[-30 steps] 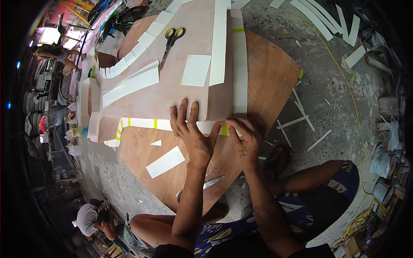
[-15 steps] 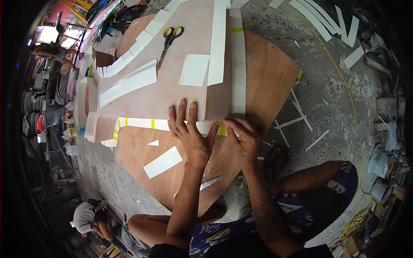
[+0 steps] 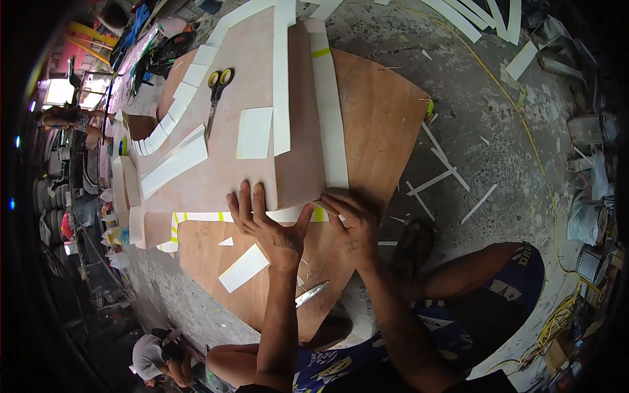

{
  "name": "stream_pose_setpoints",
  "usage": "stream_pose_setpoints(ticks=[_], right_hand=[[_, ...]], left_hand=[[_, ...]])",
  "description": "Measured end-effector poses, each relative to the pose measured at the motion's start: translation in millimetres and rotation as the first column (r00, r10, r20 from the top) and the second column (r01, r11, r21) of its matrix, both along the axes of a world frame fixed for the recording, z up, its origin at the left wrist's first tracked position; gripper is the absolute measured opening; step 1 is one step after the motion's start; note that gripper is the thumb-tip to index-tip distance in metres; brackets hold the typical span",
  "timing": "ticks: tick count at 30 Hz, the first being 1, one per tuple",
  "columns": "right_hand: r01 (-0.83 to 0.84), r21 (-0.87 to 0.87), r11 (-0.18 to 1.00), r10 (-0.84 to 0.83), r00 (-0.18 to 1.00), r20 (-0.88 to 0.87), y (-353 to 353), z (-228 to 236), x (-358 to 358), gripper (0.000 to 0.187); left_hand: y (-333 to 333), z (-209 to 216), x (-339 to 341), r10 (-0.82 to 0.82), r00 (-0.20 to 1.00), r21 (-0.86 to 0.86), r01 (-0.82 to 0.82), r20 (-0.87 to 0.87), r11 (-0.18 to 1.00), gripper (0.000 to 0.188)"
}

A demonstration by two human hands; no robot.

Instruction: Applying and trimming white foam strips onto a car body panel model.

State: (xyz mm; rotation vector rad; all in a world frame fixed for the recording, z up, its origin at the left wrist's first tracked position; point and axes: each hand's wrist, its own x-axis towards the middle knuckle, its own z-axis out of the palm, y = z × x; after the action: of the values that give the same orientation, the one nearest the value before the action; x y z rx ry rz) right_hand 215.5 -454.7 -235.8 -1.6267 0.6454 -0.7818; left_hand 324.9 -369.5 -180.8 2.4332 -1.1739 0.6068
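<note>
A large pale pink box-like form [image 3: 223,177] stands on a brown wooden board [image 3: 377,111]. My left hand [image 3: 278,234] lies over its near edge, fingers spread on top and thumb stretched toward the corner. Below that edge runs a white strip [image 3: 282,215] crossed by yellow tape. At the near right corner my right hand [image 3: 359,226] has its fingers bent and closed on the end of this strip; the fingertips are partly hidden. Black scissors with yellow-lined handles [image 3: 221,78] and a white rectangle [image 3: 254,133] rest on top of the form.
A slim silver cutter [image 3: 312,294] and a loose white piece [image 3: 243,268] lie on the board near my forearms. White offcuts [image 3: 432,181] litter the concrete floor at right, crossed by a yellow cord [image 3: 524,118]. Another person [image 3: 160,357] crouches at lower left.
The whole view has shifted, so the form sits farther left and lower. Both hands stay at the same corner, with hardly any change in their grip.
</note>
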Motion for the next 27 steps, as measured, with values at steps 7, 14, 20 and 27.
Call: stream_pose_setpoints(ticks=[7,14,20,27], right_hand=[[0.087,-0.217,0.972,-0.139,0.962,-0.236,-6.6,5.2,-2.8,0.054],[0.081,-0.222,0.972,-0.156,0.924,-0.349,-4.5,7.6,-1.3,0.055],[0.068,-0.214,0.974,-0.148,0.912,-0.383,-2.8,11.2,0.5,0.04],[0.082,-0.207,0.975,-0.156,0.914,-0.374,-2.4,12.5,1.1,0.044]], left_hand=[[-2.9,-0.3,3.5,-0.005,0.999,0.017,0.004,0.042,1.0,0.11],[-3.9,-5.6,6.5,-0.01,0.99,0.031,0.006,0.139,0.999,0.111],[-4.4,-6.3,8.8,-0.03,0.986,0.007,0.03,0.161,1.0,0.105],[-1.4,-10.6,11.0,-0.028,0.986,0.018,0.026,0.166,1.0,0.11]])
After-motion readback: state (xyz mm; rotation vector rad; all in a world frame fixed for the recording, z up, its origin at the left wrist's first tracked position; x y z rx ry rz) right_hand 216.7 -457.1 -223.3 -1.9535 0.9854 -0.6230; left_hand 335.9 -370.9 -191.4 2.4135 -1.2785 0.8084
